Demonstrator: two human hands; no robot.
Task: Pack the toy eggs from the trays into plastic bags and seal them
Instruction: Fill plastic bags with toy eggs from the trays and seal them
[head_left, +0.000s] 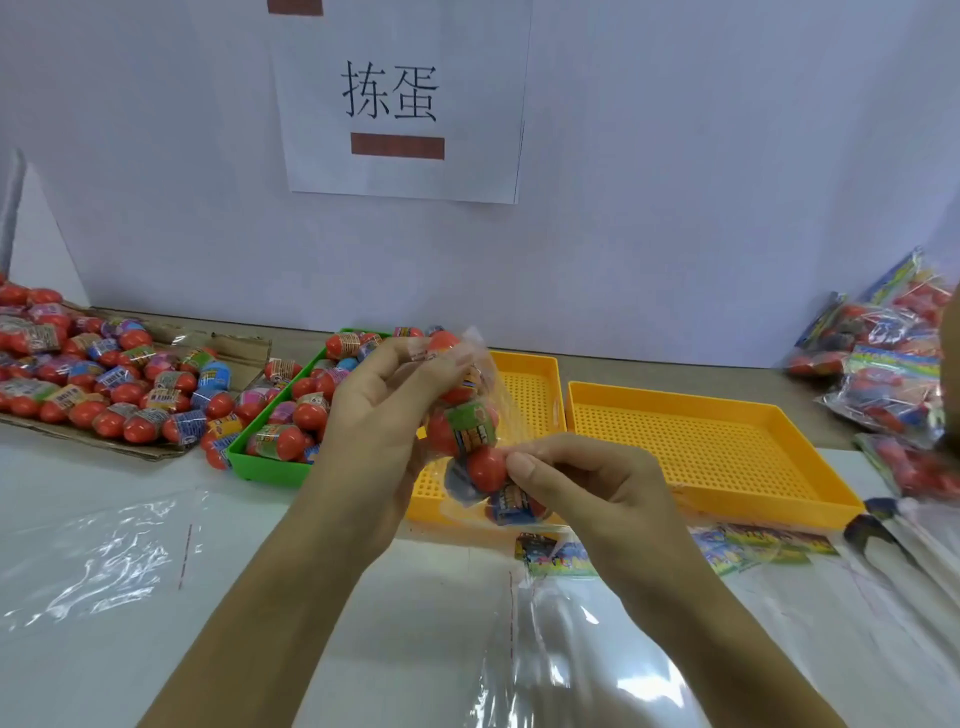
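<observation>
Plastic bag (470, 415) between both hands

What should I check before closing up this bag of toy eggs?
1. Left hand grips the bag near its top: ok.
2. Right hand pinches the bag's lower end: ok.
3. Toy eggs sit inside the bag: ok.
4. Bag mouth free of eggs for sealing: cannot tell, one egg sits high by the fingers.
5. Egg count complete: cannot tell.
6. Room to set it down by the packed bags: ok.
</observation>
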